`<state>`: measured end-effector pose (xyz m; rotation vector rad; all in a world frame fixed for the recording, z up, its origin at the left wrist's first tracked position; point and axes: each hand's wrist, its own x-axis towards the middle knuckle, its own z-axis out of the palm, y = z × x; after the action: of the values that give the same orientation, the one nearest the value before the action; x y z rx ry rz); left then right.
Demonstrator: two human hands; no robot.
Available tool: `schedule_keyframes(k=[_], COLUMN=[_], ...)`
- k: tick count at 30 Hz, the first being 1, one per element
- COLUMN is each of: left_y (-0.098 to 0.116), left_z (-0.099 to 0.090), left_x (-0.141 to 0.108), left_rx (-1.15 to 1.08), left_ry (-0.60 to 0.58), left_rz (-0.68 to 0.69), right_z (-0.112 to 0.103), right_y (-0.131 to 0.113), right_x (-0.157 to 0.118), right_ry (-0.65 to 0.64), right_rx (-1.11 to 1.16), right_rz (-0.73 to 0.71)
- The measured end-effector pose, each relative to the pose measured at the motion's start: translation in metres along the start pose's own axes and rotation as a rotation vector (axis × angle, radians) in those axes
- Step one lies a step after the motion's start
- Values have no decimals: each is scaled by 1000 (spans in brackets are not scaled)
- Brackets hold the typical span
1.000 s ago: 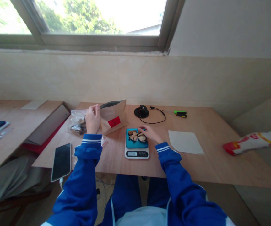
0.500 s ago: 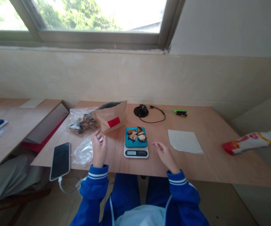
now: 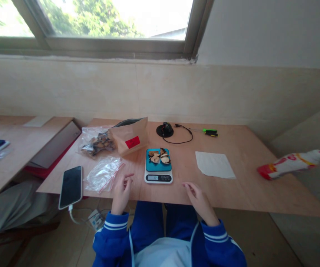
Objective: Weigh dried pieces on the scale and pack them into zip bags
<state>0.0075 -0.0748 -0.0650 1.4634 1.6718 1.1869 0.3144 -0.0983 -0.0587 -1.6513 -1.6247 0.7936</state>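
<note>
Head view, one tabletop (image 3: 248, 198), light wood grain.

Item: kitchen scale (image 3: 158, 177), white body, blue weighing plate, dark control strip; display figures too small to read. Place: middle of the tabletop, toward the front edge.

Item: dried slices (image 3: 160, 157), several, pale tan with dark brown rims, curled, grouped on the blue plate.

Item: left hand (image 3: 123, 191), palm turned inward, fingers loosely bent, index finger pointing toward the scale; nothing held. Wrist over the front edge, hand just beside the clear bags (image 3: 104, 174).

Item: right hand (image 3: 196, 195), fingers half curled and close together, nothing visible in its grasp. Forearm slants in over the front edge; fingertips near the scale's front right corner, apart from it. Contact of either hand with the wood cannot be told.

Item: brown paper pouch (image 3: 122, 139), red label, mouth gaping upward; behind and left of the scale, toward the back edge. Adjoining it, a clear bag of dried pieces (image 3: 96, 142), by the left edge.

Item: phone (image 3: 71, 187), at the front left corner, lower end projecting past the edge.

Room: plain wood between scale and white paper sheet (image 3: 215, 165), and along the right front edge.
</note>
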Motion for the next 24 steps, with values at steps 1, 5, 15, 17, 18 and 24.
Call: schedule_keyframes(k=[1, 5, 15, 17, 18, 24], left_y=[0, -2, 0, -5, -9, -24], left_z=[0, 1, -8, -12, -14, -22], left_x=[-1, -6, -16, -14, -13, -13], left_rx=[0, -19, -8, 18, 33, 58], left_ry=[-24, -91, 14, 69, 90, 103], left_rz=[-5, -8, -24, -14, -11, -36], right_z=[0, 1, 7, 8, 8, 8], right_y=[-1, -3, 0, -1, -1, -5], right_x=[0, -3, -7, -7, -7, -7], right_ry=[-7, -37, -70, -85, -93, -117], right_rx=[-3, -10, -22, -29, -29, -32], right_rz=[-4, 3, 3, -2, -7, -22])
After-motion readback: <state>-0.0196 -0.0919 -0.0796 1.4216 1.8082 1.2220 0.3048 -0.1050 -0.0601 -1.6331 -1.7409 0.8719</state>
